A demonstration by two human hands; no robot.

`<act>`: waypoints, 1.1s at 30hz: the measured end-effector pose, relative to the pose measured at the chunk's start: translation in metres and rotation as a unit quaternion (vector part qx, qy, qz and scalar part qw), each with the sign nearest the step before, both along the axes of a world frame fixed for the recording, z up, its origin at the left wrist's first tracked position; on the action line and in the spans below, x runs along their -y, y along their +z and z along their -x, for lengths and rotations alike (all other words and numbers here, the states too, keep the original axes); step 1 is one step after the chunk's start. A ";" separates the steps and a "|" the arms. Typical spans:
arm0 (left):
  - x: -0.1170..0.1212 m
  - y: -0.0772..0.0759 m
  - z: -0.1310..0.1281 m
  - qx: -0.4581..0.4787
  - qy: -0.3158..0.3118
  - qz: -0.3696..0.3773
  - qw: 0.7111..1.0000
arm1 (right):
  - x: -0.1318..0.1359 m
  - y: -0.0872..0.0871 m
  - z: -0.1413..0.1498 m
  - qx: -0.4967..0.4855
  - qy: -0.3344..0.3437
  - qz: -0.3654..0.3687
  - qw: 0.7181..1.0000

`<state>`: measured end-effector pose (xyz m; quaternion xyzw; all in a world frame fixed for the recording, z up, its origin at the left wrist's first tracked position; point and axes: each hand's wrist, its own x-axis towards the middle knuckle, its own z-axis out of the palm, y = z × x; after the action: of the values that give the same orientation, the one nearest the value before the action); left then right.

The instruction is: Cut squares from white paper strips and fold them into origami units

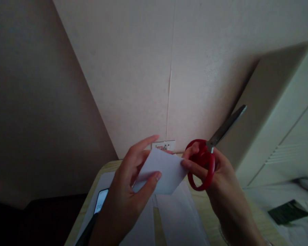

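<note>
A small piece of white paper (164,172) is held up in front of me, tilted above the table. My left hand (133,184) grips its left side, the thumb lying across the front and the fingers behind. At the paper's upper right corner, my right hand (207,171) pinches the edge between thumb and finger. Red-handled scissors (210,147) hang on that same right hand, its fingers through the loops. Their blades are together and point up and to the right, away from the paper.
Under my hands is a light wooden table (205,201) with larger white sheets (181,218) on it. A phone (101,200) with a lit screen lies left, partly hidden. Behind stands a wall with a socket (170,145). A pale cabinet (279,119) and a dark green flat object (288,212) are right.
</note>
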<state>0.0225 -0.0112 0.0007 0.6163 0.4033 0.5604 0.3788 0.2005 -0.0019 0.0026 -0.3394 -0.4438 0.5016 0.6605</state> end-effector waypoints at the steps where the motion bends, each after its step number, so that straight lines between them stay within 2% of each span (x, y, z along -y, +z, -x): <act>1: 0.001 0.001 -0.001 0.021 0.011 0.015 1.000 | 0.000 0.001 -0.001 -0.006 -0.004 -0.003 1.000; 4: 0.002 0.005 -0.004 0.046 0.038 0.034 0.998 | -0.001 0.001 -0.003 -0.010 -0.013 -0.002 1.000; 8: 0.000 0.009 -0.005 0.039 0.055 0.016 0.998 | -0.003 0.000 -0.008 0.008 -0.005 0.024 1.000; 15: -0.006 0.002 0.001 -0.109 0.024 -0.009 0.994 | -0.005 0.001 -0.019 0.056 0.046 0.027 0.997; 18: -0.006 0.003 -0.001 -0.187 0.012 -0.017 0.982 | -0.003 0.003 -0.020 0.072 0.057 0.024 0.995; 21: -0.004 0.006 -0.005 -0.214 -0.006 -0.035 0.976 | 0.000 0.003 -0.020 0.089 0.064 0.023 0.994; 25: -0.004 0.008 -0.006 -0.177 -0.012 0.000 0.984 | 0.001 0.003 -0.021 0.108 0.042 0.025 0.993; 29: -0.006 0.007 -0.003 -0.034 0.022 0.081 0.996 | -0.002 0.003 -0.022 0.143 0.040 0.008 0.989; 33: -0.008 0.006 -0.001 0.036 0.063 0.071 0.995 | -0.003 0.003 -0.022 0.179 0.037 -0.008 0.983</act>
<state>0.0236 -0.0034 0.0066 0.5404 0.4661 0.5749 0.4001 0.2226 0.0013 0.0059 -0.4016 -0.5716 0.4533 0.5537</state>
